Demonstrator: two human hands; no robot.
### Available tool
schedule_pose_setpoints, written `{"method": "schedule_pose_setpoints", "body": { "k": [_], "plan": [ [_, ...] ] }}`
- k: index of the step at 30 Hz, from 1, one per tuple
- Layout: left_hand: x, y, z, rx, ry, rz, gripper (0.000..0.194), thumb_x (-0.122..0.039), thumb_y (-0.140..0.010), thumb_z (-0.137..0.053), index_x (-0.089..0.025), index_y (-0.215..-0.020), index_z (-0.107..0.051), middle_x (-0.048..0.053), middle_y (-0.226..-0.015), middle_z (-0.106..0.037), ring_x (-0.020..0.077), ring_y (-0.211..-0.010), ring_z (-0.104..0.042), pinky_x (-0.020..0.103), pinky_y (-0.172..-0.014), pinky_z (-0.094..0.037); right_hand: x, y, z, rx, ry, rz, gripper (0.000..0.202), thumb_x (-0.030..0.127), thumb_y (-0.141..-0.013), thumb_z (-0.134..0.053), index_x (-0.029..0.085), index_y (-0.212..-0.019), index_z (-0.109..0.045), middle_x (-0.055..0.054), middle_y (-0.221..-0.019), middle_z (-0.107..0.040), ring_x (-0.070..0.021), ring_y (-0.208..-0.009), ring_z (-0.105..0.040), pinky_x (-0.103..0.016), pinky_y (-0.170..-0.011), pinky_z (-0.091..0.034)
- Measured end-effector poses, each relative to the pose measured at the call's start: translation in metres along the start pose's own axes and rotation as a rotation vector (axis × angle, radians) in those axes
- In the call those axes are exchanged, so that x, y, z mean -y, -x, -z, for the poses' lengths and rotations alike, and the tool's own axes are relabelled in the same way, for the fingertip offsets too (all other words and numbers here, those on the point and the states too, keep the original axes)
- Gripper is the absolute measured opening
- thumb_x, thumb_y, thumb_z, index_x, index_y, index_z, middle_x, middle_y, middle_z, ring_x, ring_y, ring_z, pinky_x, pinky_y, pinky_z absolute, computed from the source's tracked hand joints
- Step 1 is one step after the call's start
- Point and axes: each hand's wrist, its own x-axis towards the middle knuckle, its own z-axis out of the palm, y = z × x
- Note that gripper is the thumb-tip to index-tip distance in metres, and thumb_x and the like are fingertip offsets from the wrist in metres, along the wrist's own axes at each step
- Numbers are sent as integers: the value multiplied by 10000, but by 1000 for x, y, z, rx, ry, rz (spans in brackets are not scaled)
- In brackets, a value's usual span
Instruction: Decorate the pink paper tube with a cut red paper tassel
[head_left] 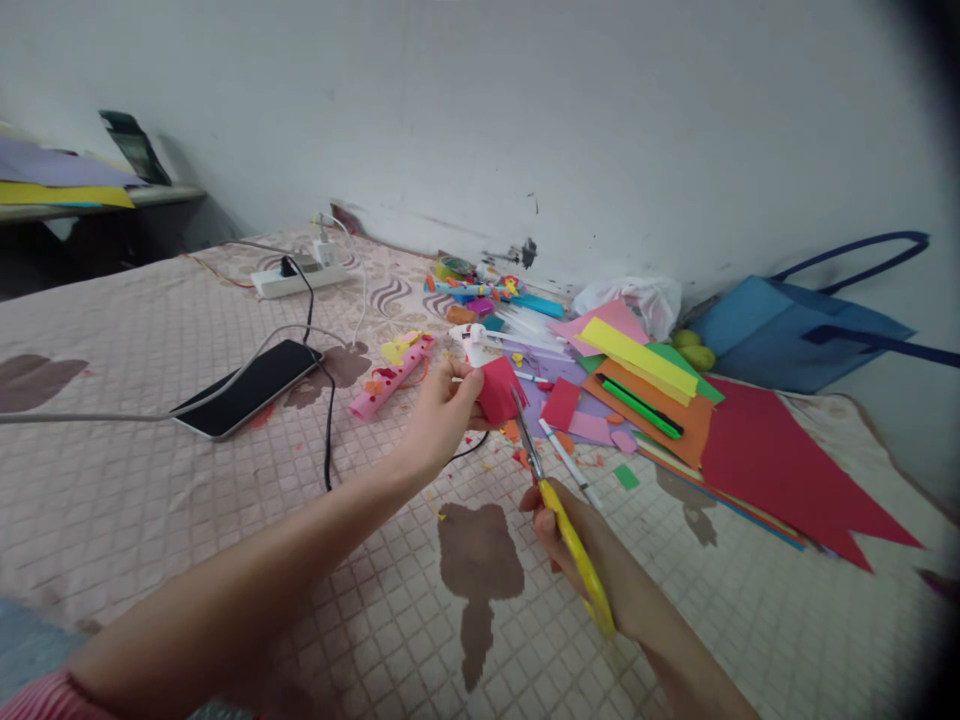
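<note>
My left hand (444, 415) pinches a small red paper piece (496, 388) between thumb and fingers, above the patterned tablecloth (375, 560). Yellow-handled scissors (571, 545) are in my right hand (581, 545), whose fingers are wrapped round the handle. The blades point up and to the left, and their tips meet the right edge of the red paper. Another red paper piece (561, 404) lies just right of the blades, near a white marker (570, 465). Small orange and red scraps are scattered beneath the hands.
A black phone (247, 388) and cables lie left, before a white power strip (300, 280). Beyond my hands is a white glue gun (472, 342), with a decorated pink roll (394, 378) nearby. Coloured sheets (787, 465) and a blue bag (802, 330) are right.
</note>
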Motion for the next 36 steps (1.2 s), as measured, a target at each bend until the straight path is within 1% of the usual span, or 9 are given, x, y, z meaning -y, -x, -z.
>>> {"method": "schedule_pose_setpoints", "body": {
  "k": [6, 9, 12, 15, 20, 23, 27, 31, 36],
  "plan": [
    [-1, 0, 0, 1, 20, 16, 163, -277, -852, -531, -190, -791, -407, -22, -650, -586, 134, -573, -648, 319, -597, -575, 3, -2, 0, 13, -97, -96, 454, 665, -809, -410, 213, -765, -436, 12, -642, -492, -109, -500, -459, -212, -399, -362],
    [-2, 0, 0, -12, 20, 17, 169, -279, -844, -545, -188, -790, -414, -26, -632, -578, 134, -578, -649, 322, -611, -576, 4, -2, 0, 23, -143, -124, 447, 662, -783, -453, 216, -756, -444, 26, -598, -465, -111, -487, -456, -212, -394, -363],
    [-3, 1, 0, -2, 20, 11, 188, -294, -831, -563, -188, -792, -413, -18, -638, -599, 147, -588, -658, 321, -594, -574, 0, -2, 1, 27, -130, -77, 493, 695, -796, -401, 207, -794, -473, 27, -598, -454, -114, -495, -448, -223, -420, -394],
    [-2, 1, 0, 20, 15, 12, 188, -296, -835, -553, -192, -792, -403, -11, -643, -620, 159, -596, -668, 323, -577, -574, -4, 1, 1, 61, -123, -8, 539, 703, -831, -322, 196, -917, -486, 28, -628, -453, -113, -514, -444, -242, -475, -438],
    [-2, 1, 0, 23, 7, 14, 152, -266, -856, -515, -193, -789, -399, -9, -638, -631, 158, -593, -673, 325, -580, -578, -6, 4, 3, 79, -93, 19, 505, 656, -875, -287, 202, -993, -473, 15, -682, -483, -132, -581, -491, -275, -558, -486],
    [-2, 1, 0, 24, 5, 17, 148, -264, -856, -513, -194, -788, -403, -7, -646, -633, 157, -594, -673, 332, -586, -580, -1, 4, 4, 86, -92, 4, 525, 668, -865, -286, 193, -991, -469, 11, -690, -477, -132, -577, -488, -281, -551, -491],
    [-1, 0, 0, 12, 5, 19, 147, -262, -846, -526, -193, -786, -410, -7, -649, -628, 155, -589, -671, 329, -587, -579, 4, 1, 3, 54, -94, -22, 548, 699, -840, -285, 191, -931, -469, 3, -709, -468, -139, -597, -500, -280, -535, -487],
    [-1, 1, -1, 9, 4, 13, 154, -268, -841, -531, -191, -782, -412, -10, -638, -621, 156, -593, -670, 316, -580, -574, 1, 1, 1, 42, -94, -28, 489, 654, -864, -300, 202, -923, -477, 10, -697, -464, -134, -570, -493, -270, -522, -470],
    [0, 1, -1, 8, 1, 2, 139, -251, -849, -516, -190, -790, -406, -21, -630, -619, 152, -584, -667, 307, -572, -571, -5, 1, 0, 18, -10, 19, 408, 570, -898, -330, 191, -917, -479, -17, -738, -531, -143, -594, -524, -271, -529, -461]
  ]
}}
